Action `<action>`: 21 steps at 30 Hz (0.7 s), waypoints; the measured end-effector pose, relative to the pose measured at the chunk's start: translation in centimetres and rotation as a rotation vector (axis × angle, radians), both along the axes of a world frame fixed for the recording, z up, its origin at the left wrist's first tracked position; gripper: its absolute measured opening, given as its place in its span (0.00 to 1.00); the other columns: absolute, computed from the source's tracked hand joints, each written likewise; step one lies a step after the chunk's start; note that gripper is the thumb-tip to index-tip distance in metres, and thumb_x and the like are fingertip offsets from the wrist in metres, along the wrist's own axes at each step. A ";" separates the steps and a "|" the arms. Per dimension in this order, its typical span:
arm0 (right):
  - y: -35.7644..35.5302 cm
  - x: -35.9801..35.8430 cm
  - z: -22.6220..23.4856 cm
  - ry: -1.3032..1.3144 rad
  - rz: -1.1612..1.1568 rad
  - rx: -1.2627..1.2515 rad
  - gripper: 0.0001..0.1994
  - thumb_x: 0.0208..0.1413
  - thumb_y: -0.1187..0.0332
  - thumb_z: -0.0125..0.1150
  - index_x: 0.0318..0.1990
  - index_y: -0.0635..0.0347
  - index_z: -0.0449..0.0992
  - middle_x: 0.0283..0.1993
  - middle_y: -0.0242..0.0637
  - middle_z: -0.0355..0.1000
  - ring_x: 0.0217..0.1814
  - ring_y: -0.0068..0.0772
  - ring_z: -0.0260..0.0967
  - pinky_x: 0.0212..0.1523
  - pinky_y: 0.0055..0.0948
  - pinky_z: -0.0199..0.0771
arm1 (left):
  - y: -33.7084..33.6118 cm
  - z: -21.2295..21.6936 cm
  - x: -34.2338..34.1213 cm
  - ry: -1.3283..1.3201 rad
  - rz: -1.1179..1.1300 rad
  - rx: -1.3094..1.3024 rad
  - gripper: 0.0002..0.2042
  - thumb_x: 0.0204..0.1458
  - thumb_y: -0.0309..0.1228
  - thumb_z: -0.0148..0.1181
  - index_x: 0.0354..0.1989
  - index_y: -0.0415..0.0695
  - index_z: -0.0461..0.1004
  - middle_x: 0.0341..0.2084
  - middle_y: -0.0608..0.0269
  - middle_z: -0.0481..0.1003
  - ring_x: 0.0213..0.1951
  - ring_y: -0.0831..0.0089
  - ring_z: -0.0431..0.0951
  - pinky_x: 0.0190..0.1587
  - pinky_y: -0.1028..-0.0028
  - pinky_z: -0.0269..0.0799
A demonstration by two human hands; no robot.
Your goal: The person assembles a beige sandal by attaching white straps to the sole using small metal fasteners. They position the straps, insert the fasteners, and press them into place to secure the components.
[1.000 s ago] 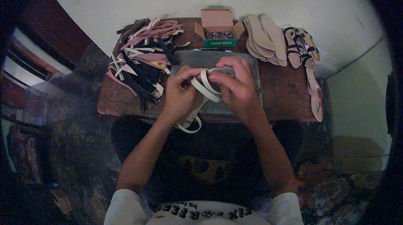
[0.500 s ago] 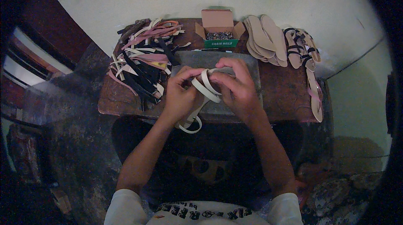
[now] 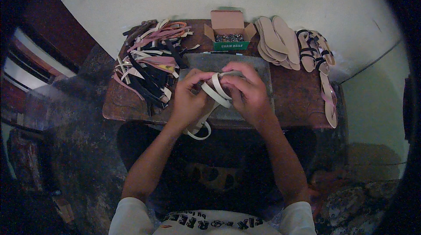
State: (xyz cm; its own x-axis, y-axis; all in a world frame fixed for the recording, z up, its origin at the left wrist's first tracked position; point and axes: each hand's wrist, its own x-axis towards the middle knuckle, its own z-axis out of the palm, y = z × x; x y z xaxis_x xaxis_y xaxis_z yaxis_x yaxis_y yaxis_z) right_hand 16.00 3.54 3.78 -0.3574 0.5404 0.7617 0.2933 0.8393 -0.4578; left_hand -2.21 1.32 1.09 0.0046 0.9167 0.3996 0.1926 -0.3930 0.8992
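Observation:
Between my two hands is a sandal (image 3: 212, 93) with cream-white straps looped across its front. Its lower end, with another white strap bent in a loop, hangs past the near table edge. My left hand (image 3: 191, 96) is closed on the sandal's left side, fingertips at the front straps. From the right, my right hand (image 3: 251, 89) pinches at the straps, its thumb and fingers bent together near the upper end. My fingers hide much of the sole. Beneath them lies a grey mat (image 3: 258, 66) on the dark wooden table (image 3: 298, 96).
Strips of black, white and pink strap (image 3: 153, 66) lie heaped at the left. An open green box (image 3: 230, 44) of small nails stands at the back. Bare beige soles (image 3: 275, 42), black-strapped sandals (image 3: 309, 50) and a pink-strapped sandal (image 3: 328, 99) line the right side.
My right hand's fingers have shifted slightly at the straps. My left hand and the sandal stay almost in place.

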 end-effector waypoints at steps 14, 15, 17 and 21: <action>-0.5 0.3 0.8 0.071 0.024 -0.374 0.10 0.47 0.78 0.65 0.39 0.64 0.76 0.42 0.46 0.75 0.44 0.48 0.76 0.45 0.38 0.75 | -0.2 0.7 -0.1 0.160 -0.002 0.112 0.14 0.45 0.16 0.61 0.42 0.40 0.78 0.34 0.62 0.74 0.39 0.69 0.74 0.45 0.73 0.68; -0.5 0.3 0.8 0.083 0.038 -0.375 0.11 0.47 0.77 0.66 0.40 0.64 0.76 0.42 0.46 0.75 0.44 0.48 0.76 0.45 0.38 0.75 | -0.2 0.6 -0.1 0.161 -0.002 0.110 0.15 0.44 0.15 0.60 0.42 0.40 0.79 0.34 0.62 0.74 0.39 0.69 0.74 0.45 0.72 0.68; -0.3 0.4 0.8 0.106 0.065 -0.376 0.13 0.47 0.76 0.66 0.43 0.63 0.77 0.42 0.45 0.76 0.45 0.48 0.76 0.47 0.38 0.74 | -0.2 0.3 -0.1 0.162 -0.001 0.107 0.16 0.42 0.14 0.60 0.42 0.40 0.79 0.34 0.61 0.74 0.40 0.68 0.75 0.46 0.72 0.69; 0.3 0.9 0.2 0.029 0.104 -0.335 0.14 0.48 0.76 0.66 0.45 0.62 0.78 0.42 0.45 0.76 0.46 0.46 0.76 0.48 0.37 0.74 | 0.0 -0.1 -0.2 0.176 0.026 0.135 0.16 0.40 0.18 0.65 0.41 0.42 0.81 0.36 0.59 0.75 0.42 0.63 0.75 0.46 0.69 0.69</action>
